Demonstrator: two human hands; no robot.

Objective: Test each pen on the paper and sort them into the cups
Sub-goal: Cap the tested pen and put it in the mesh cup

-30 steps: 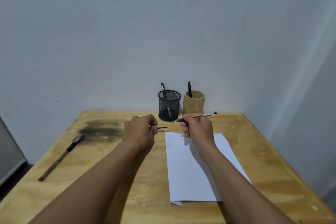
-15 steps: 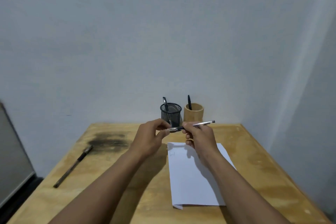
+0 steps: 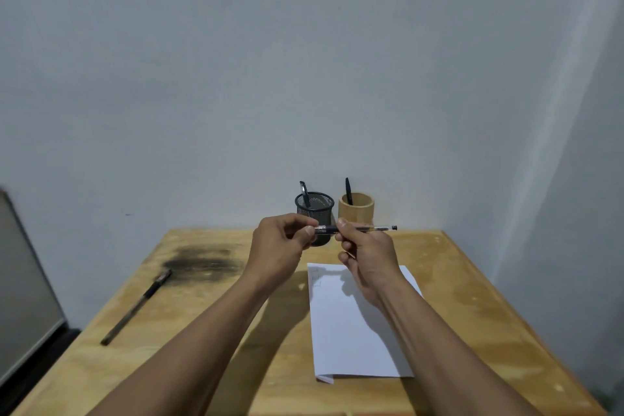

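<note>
Left hand (image 3: pixel 282 243) now closed onto the tip end of the pen (image 3: pixel 354 229), no longer apart.

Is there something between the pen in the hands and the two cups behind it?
Nothing visible does. The pen, held by the left hand and right hand, is directly before the mesh cup and wooden cup.

I can read nothing here; the faint pen marks on the paper (image 3: pixel 351 321) are too small to make out.

Left of the matt wooden cup (image 3: pixel 356 211) stands a black wire-mesh cup (image 3: pixel 314 209) on the scuffed, soot-stained plywood table (image 3: pixel 209 284).
</note>
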